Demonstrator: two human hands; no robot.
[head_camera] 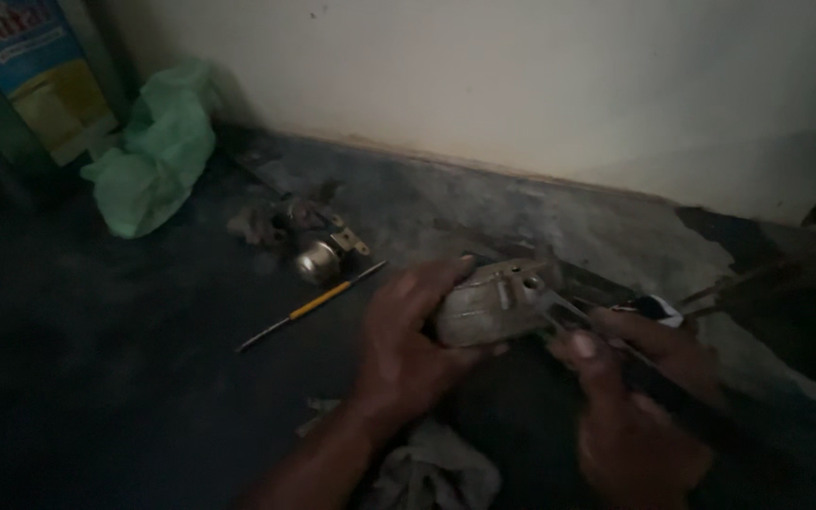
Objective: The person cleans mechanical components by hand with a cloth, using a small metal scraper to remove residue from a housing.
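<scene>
Dark floor (96, 378), grey metal casting (493, 304) lengthwise left-right between both hands.

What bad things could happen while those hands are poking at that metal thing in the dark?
The tool in the right hand could slip off the metal part and jab the fingers of the left hand, which sit close by. The room is dim, so small pieces may be missed. The screwdriver lying loose on the floor might roll or get knelt on.
</scene>
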